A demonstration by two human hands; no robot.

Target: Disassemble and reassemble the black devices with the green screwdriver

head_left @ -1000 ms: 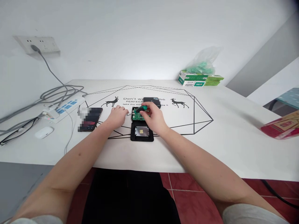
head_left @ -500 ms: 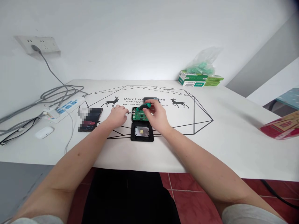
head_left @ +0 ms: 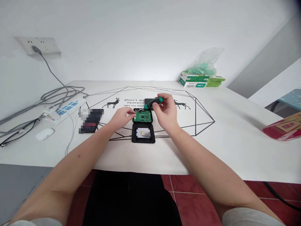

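Note:
In my right hand [head_left: 166, 114] is a screwdriver [head_left: 153, 103] with a green and black handle, tilted so its thin shaft points down and left. Its tip reaches the fingertips of my left hand [head_left: 122, 117], which are pinched together at the board's left edge; whatever is between them is too small to make out. Below the screwdriver, a green circuit board [head_left: 143, 117] sits in a black casing. Directly in front of it lies a square black cover [head_left: 134, 135] with a silver metal plate [head_left: 146, 133] inside.
A dark object [head_left: 148, 101] lies behind the board, partly hidden. To the left are a phone [head_left: 94, 121], a white earbud case [head_left: 44, 134], a power strip [head_left: 68, 108] and coiled cables. Green and white boxes [head_left: 195, 78] stand back right; a red package [head_left: 283, 128] is far right.
My right hand has moved right and lifted back with the screwdriver, uncovering more of the board. My left hand has shifted right, its fingertips coming to the screwdriver's tip.

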